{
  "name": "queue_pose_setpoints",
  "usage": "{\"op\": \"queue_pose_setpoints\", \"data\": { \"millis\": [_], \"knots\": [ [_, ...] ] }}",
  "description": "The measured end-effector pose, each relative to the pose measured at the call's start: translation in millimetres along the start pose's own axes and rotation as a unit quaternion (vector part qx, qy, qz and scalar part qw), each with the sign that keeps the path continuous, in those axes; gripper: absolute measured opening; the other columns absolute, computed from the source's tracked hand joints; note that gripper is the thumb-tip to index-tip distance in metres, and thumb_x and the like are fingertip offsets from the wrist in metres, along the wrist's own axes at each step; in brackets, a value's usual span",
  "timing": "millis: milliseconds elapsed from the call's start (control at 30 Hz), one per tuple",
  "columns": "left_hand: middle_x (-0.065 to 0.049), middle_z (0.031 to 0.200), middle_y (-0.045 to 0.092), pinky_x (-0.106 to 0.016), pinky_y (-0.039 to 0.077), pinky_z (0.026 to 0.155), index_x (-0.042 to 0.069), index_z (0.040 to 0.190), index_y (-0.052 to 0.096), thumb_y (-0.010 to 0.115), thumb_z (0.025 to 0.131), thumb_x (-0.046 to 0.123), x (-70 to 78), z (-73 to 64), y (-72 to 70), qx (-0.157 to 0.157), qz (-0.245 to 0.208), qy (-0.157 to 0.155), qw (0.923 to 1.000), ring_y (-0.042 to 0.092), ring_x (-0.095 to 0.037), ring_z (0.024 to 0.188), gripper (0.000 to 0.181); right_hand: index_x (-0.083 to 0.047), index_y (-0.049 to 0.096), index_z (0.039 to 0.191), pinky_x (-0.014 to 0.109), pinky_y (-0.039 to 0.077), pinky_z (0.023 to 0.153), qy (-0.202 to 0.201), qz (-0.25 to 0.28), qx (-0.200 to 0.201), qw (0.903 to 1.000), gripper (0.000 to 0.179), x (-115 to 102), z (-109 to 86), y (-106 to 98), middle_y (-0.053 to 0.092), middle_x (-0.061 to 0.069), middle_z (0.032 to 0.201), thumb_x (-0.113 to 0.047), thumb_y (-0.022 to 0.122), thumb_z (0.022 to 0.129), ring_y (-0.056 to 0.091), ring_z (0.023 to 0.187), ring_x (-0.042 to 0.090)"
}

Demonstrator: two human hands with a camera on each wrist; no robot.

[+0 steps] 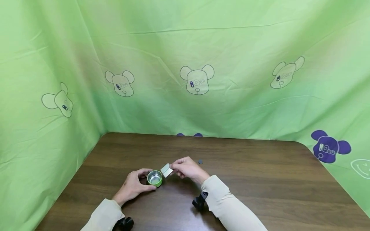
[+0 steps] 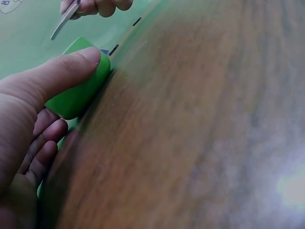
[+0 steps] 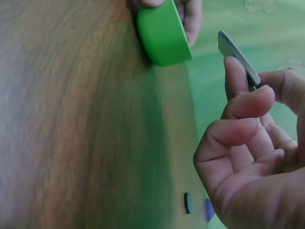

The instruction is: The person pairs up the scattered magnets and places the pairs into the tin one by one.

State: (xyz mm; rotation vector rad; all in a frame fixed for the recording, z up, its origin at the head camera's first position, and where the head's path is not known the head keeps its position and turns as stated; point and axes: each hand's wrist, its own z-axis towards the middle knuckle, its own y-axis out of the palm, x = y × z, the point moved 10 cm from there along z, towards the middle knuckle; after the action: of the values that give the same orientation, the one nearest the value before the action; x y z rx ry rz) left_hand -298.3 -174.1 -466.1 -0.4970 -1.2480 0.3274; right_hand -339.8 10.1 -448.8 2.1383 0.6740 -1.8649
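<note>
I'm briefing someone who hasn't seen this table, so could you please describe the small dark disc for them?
On the brown table, find the person's right hand and look just past it, toward the green curtain. A small, flat, dark disc lies there. Unlike the green cup and the pale flat piece, it is held by neither hand.

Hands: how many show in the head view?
2: the left hand holds the green cup; the right hand, to its right, pinches a flat piece.
</note>
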Motion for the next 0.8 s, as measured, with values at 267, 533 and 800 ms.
{"op": "queue_pose_setpoints", "data": {
  "millis": [267, 533, 800],
  "knots": [
    [0.003, 0.101, 0.072, -0.026, 0.05, 0.08, 0.01, 0.112, 0.072, 0.095, 0.064, 0.023, 2.3, 1.5, 0.2, -0.003, -0.001, -0.003, 1.0, 0.062, -0.013, 0.09, 0.055, 0.009, 0.072, 0.096, 0.018, 0.035, 0.048, 0.0, 0.004, -0.005, 1.0, 0.019, 2, 6.5, 10, 0.072, 0.006, 0.072, -0.008, 0.066, 0.09, 0.043, 0.051, 0.005],
    [0.002, 0.102, 0.072, -0.026, 0.051, 0.081, 0.009, 0.114, 0.071, 0.095, 0.065, 0.022, 1.3, 2.3, -0.2, -0.008, -0.004, -0.003, 1.0, 0.064, -0.014, 0.091, 0.056, 0.009, 0.072, 0.099, 0.018, 0.036, 0.048, 0.006, 0.008, -0.007, 0.9999, 0.021, 3, 10.1, 18, 0.073, 0.008, 0.074, -0.008, 0.065, 0.089, 0.043, 0.051, 0.005],
    [0.001, 0.101, 0.073, -0.025, 0.051, 0.08, 0.007, 0.115, 0.071, 0.095, 0.065, 0.022, 3.2, 1.3, -0.1, -0.008, -0.006, 0.001, 0.9999, 0.064, -0.011, 0.089, 0.058, 0.01, 0.072, 0.097, 0.018, 0.035, 0.047, 0.01, 0.006, -0.004, 0.9999, 0.02, 3, 14.2, 28, 0.073, 0.012, 0.073, -0.007, 0.065, 0.089, 0.043, 0.05, 0.005]
  ]
}}
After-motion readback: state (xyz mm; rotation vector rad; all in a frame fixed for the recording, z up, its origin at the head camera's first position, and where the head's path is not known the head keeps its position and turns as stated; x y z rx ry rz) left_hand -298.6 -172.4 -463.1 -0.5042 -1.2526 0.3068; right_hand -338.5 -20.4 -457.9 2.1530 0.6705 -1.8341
